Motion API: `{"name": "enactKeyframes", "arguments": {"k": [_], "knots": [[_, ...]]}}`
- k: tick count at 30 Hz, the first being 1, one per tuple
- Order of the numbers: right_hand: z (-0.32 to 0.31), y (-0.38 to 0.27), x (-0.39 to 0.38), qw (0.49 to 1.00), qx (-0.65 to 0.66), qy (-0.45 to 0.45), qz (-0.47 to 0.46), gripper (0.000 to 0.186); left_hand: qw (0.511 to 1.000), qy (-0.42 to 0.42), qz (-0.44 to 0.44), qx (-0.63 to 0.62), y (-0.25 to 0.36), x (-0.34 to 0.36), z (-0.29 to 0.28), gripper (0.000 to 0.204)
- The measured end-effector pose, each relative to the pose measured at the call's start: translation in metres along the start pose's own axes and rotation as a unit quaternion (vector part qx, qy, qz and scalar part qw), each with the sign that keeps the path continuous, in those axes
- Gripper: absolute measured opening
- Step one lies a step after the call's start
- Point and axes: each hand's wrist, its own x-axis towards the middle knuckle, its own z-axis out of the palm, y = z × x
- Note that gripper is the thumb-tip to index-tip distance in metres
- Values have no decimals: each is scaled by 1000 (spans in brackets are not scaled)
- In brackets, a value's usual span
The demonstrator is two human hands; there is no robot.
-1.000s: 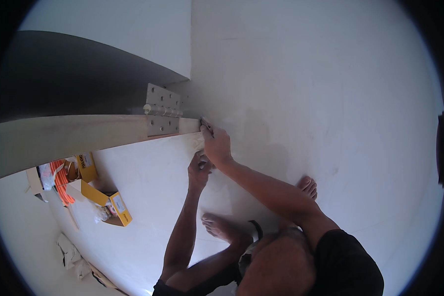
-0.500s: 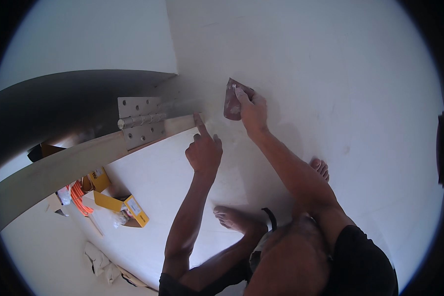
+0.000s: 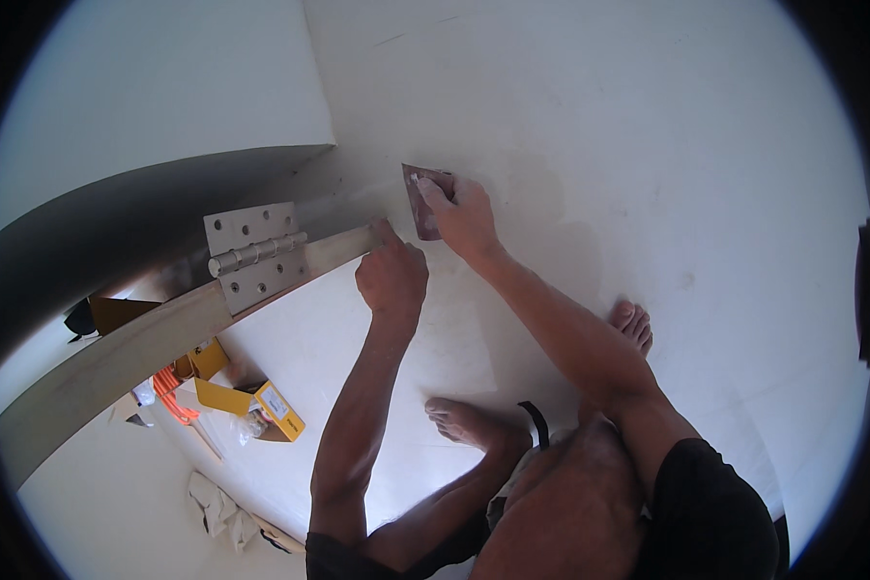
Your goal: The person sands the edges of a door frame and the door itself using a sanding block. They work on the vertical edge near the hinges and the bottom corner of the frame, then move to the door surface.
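Note:
My right hand pinches a folded reddish-brown sheet of sandpaper, its thumb on top. White dust marks the sheet, which is held close to the far end of a long pale door edge. My left hand holds nothing; its index finger reaches out onto that end of the edge while the other fingers are curled. A silver metal hinge with several screw holes sits on the edge, left of my left hand, one leaf raised above it.
An opened yellow box lies beyond the edge at the left, beside a coiled orange cord. A crumpled pale cloth is at the lower left. My bare feet stand on the pale floor. A dark object is at the right rim.
My right hand has moved left with the sandpaper, nearer my left hand. The left index finger looks more bent on the door edge. The view has shifted slightly.

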Motion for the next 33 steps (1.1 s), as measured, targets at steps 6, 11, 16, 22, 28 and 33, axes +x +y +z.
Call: {"name": "enactKeyframes", "arguments": {"k": [6,11,16,22,28,33], "knots": [[2,-11,4,991,-28,-117,54,36,995,-93,-9,18,-3,-10,2,70],[23,3,24,963,-195,-178,-45,36,991,-118,61,-30,11,-52,16,76],[45,4,32,917,-314,-227,-96,32,977,-136,40,-157,1,-86,36,84],[28,-58,9,916,-251,-293,-112,31,953,-126,45,-272,-10,-92,46,83],[10,-64,-15,977,29,-205,48,32,936,-122,59,-324,-17,-91,46,78],[50,-25,-70,981,-115,-139,-66,39,946,-136,38,-292,-32,-101,91,74]]}}
